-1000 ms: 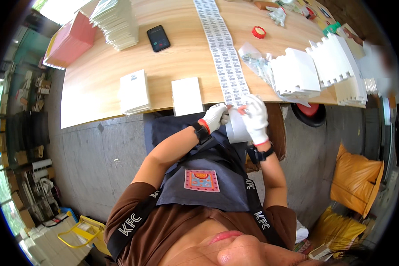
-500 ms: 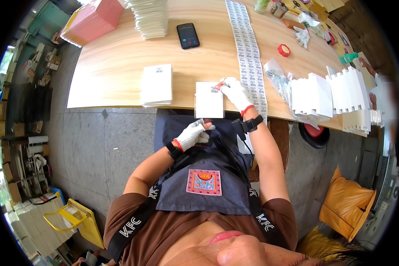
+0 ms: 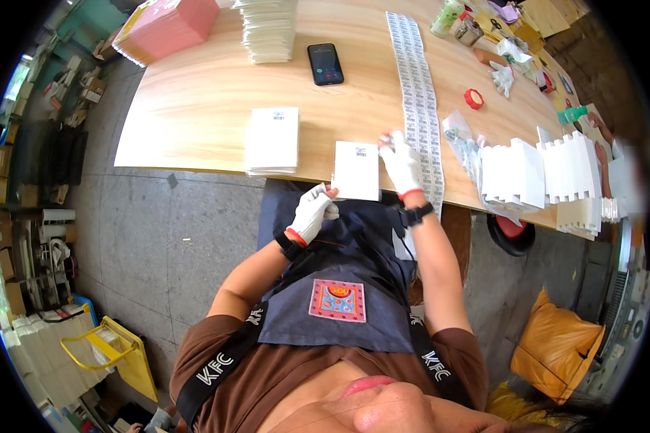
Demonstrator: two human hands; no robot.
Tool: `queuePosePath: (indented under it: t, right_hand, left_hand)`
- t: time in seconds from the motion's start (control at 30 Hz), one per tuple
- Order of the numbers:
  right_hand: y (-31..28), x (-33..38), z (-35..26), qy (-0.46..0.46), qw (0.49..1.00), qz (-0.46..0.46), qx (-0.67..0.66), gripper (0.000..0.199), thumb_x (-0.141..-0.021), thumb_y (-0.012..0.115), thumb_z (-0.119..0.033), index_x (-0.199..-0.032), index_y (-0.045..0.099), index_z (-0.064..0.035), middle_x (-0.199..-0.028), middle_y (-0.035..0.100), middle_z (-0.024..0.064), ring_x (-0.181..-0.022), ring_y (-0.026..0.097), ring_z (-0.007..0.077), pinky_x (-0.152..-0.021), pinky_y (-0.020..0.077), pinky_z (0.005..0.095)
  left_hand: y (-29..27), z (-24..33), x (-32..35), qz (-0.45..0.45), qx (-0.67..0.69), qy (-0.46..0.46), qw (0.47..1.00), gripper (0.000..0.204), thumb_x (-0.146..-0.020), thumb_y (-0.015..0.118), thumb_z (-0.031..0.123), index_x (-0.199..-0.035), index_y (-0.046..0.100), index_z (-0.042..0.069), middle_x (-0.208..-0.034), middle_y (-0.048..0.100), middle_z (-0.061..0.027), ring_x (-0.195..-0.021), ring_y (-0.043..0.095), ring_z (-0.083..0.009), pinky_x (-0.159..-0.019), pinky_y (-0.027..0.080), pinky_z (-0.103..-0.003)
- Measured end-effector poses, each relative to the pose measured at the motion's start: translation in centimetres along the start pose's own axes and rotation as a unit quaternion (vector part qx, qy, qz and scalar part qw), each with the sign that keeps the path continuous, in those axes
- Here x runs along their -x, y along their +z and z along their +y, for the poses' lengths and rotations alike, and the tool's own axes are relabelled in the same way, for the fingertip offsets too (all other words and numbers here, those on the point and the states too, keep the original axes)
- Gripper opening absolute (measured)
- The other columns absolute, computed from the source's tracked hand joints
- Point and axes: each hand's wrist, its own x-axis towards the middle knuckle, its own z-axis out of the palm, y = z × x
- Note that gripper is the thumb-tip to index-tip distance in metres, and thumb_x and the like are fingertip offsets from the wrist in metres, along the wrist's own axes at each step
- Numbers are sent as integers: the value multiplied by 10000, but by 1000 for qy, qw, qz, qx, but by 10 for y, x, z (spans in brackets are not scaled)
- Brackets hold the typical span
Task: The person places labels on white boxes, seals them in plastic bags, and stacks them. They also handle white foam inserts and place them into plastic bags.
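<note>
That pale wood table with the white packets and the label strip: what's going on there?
A person in a brown short-sleeved top is working at the pale wood table. Their white-gloved left hand is at the lower left edge of a flat white rectangular packet, with a small printed label near its top right corner. Their white-gloved right hand is just right of it, beside a long white paper strip of labels. A stack of similar white packets lies to the left.

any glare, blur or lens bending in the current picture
Head view: washed-out glare on the left end of the wood-grain table; head view: the table's front edge bows and the picture's corners go black; head view: the right hand looks slightly smeared, perhaps from motion.
</note>
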Motion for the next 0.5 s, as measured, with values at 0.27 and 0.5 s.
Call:
queuePosePath:
  t: [0.27,0.5]
  right_hand:
    - [-40,66,-90,209,930,-300,-27,213,-957,594,-236,-859,583,-47,-665,582,-6,-565,505,52,-535,414,207]
    - [67,34,-111,79,940,-307,-129,232,-962,555,-261,-896,603,-43,-717,604,32,-670,580,99,-583,452,268]
  left_hand:
    - [6,62,49,-8,-45,117,992,213,-926,657,188,-1040,600,17,-672,580,11,-573,552,-68,-563,448,-212]
    - [-50,128,56,223,-382,451,775,188,-909,623,108,-1053,666,-5,-1053,661,-168,-935,643,-249,-803,513,-322]
